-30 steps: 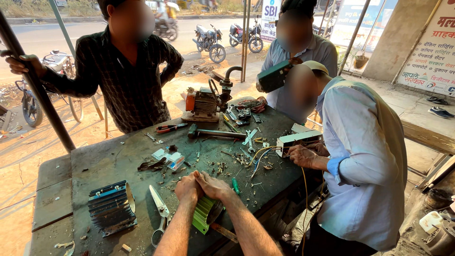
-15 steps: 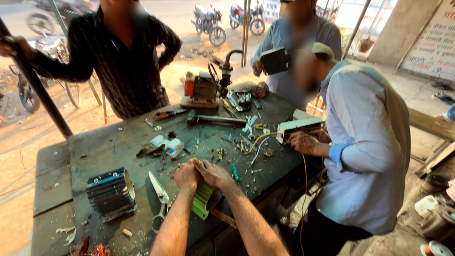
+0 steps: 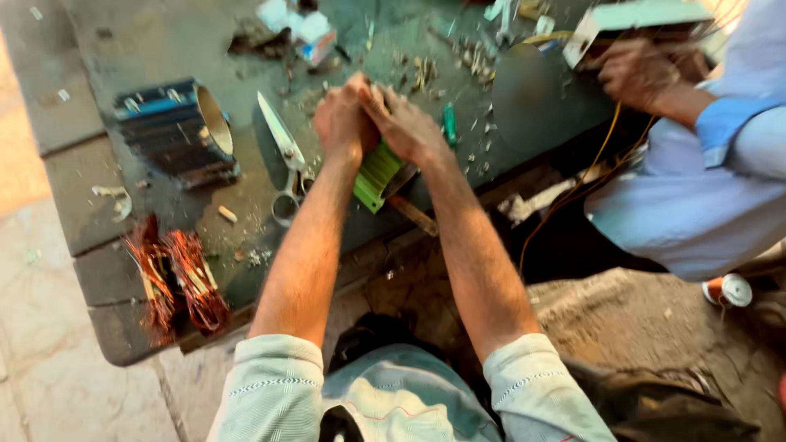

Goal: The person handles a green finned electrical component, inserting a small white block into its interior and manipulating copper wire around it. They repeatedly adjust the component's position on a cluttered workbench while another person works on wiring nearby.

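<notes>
copper wire bundle (image 3: 176,282) at table (image 3: 106,270) edge | round metal shell (image 3: 176,131), inside not clear | scissors (image 3: 282,155) just left of hands | left hand (image 3: 344,123) and right hand (image 3: 409,127) closed together on green ridged piece (image 3: 377,173) at table's near edge | co-worker's hand (image 3: 634,74) far right

bench top (image 3: 164,33): dark metal, matt, scuffed, gritty with scraps. scissors (image 3: 282,151): bright polished steel blades. finned cylinder (image 3: 172,135) at 10 o'clock: dull ribbed metal, brassy smooth inner rim. wire bundle (image 3: 176,282) at 8 o'clock: glossy copper strands. green piece (image 3: 375,176) under both hands: ridged, matt, plastic-looking. sleeves (image 3: 274,381): pale woven cloth.
</notes>
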